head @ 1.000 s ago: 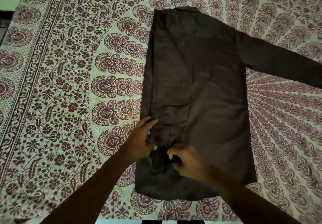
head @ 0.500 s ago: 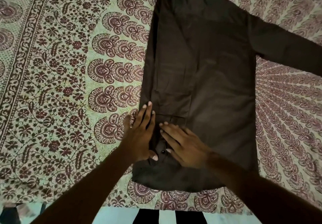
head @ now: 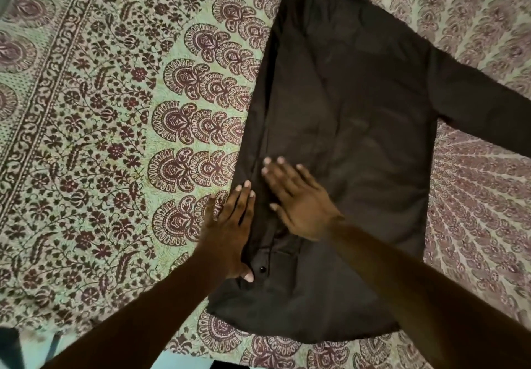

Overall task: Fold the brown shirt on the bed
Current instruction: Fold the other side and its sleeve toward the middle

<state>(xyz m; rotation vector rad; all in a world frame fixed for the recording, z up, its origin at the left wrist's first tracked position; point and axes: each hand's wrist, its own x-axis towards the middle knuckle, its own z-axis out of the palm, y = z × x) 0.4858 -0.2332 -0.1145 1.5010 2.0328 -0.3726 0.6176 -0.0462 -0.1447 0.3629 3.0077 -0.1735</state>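
The brown shirt (head: 359, 127) lies flat on the bed, back up, collar at the far end. Its left side and sleeve are folded in over the body, and a small dark button (head: 262, 269) shows near the hem. The other sleeve (head: 482, 113) stretches out to the right edge of the view. My left hand (head: 230, 233) lies flat with straight fingers along the shirt's left folded edge. My right hand (head: 298, 199) presses flat on the folded-in strip just beside it, fingers spread and pointing away from me.
A patterned green and maroon bedsheet (head: 115, 139) covers the bed all around the shirt. The near edge of the bed (head: 186, 360) runs along the bottom, with pale floor below it.
Both hands went from pinching the cloth near the hem to lying flat on it. My right hand has slid farther up the folded strip; the left stays by the edge.
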